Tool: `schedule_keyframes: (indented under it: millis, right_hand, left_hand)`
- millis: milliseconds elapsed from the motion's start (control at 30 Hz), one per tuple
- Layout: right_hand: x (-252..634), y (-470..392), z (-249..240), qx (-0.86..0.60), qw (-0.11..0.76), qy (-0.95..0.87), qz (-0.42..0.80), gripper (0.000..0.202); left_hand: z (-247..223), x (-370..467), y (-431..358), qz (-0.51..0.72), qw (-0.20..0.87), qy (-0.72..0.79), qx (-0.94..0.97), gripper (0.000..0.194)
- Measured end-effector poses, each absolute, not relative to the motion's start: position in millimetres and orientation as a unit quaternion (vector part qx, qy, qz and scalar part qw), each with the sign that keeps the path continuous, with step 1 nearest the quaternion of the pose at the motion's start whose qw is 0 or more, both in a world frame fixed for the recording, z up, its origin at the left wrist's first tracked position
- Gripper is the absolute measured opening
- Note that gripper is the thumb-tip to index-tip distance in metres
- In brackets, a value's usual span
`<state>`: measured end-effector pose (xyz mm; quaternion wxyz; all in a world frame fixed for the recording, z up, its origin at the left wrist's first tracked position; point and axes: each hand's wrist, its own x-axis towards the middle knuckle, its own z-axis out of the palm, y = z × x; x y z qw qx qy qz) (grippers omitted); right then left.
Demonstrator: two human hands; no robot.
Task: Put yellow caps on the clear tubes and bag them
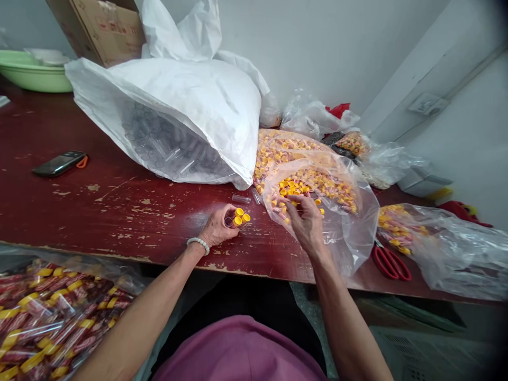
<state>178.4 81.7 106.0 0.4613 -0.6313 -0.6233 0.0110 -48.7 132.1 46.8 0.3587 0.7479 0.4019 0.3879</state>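
The left grip (221, 226) curls round slim clear plastic tubes with round yellow tops (238, 220) over the worn dark-red desk (130, 222): probably light, stiff, slippery, best held mid-side. The right grip (291, 203) bends at a transparent bag (359, 241), hold unclear.

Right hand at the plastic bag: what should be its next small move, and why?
Probably lift one yellow cap from the plastic bag toward the left hand: the right hand is at that bag, and the left holds a tube that seems uncapped.
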Motion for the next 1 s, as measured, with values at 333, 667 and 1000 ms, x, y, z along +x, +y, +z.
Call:
schedule_keyframes:
  millis: [333, 667, 1000]
  right_hand:
    - [93.3, 95.2, 105.9, -0.468, 0.345, -0.811, 0.066, 0.032]
    - [89.3, 87.0, 89.1, -0.533, 0.21, -0.819, 0.004, 0.044]
    - [178.5, 88.3, 114.1, -0.655, 0.414, -0.631, -0.039, 0.018]
  left_hand:
    - [43.3, -52.2, 135.1, 0.378, 0.328, 0.401, 0.767, 0.034]
    - [50.1, -52.7, 132.7, 0.366, 0.355, 0.402, 0.761, 0.042]
    - [40.6, -51.3, 134.5, 0.37, 0.329, 0.414, 0.764, 0.04]
